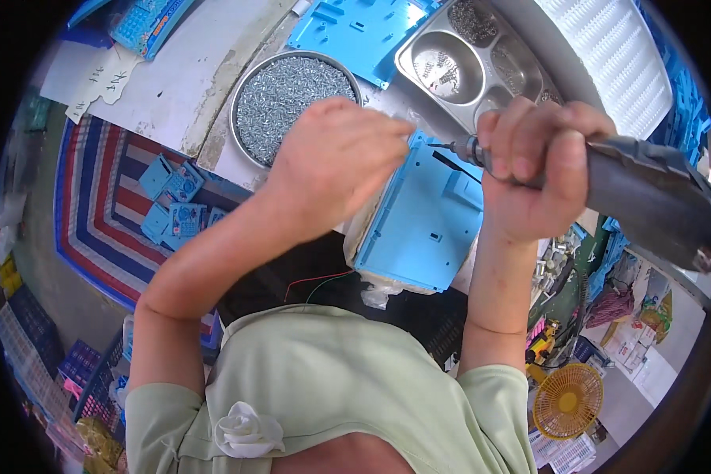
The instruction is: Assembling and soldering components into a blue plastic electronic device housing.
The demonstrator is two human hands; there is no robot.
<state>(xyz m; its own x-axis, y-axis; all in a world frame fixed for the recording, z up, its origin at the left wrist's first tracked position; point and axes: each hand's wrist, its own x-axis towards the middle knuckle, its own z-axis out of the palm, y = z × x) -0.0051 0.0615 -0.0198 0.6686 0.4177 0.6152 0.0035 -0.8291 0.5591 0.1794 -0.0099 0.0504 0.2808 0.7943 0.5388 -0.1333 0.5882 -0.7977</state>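
From up here I look down on my right hand (533, 170), its fingers (521, 138) clenched around the dark grey body of a power screwdriver (640, 193), which runs off toward the right rim of the view. Its thin bit points left and meets the upper edge of a light blue plastic panel (419, 225) that lies on the table (189, 75) in front of me, tilted a little, with slots and small raised parts on its face. My left hand (332, 170) sits just beside the bit, over the panel's upper left corner, fingers curled and pinched together at the tip; I cannot tell whether they hold a screw, since whatever is there is too small and hidden by the knuckles. Behind the left hand stands a round metal pan (292, 95) heaped with small silvery screws. To its right, further back, lies another blue plastic panel (355, 31), and next to that a steel tray with compartments (458, 59), several of them holding small metal parts. A white ribbed sheet (608, 55) lies at the far right of the table. Down on the floor to my left a striped mat (95, 205) carries a few small blue plastic pieces (174, 201). At lower right a small yellow fan (567, 400) stands on the floor. A red wire and a green wire (316, 283) show just below the panel's near edge.
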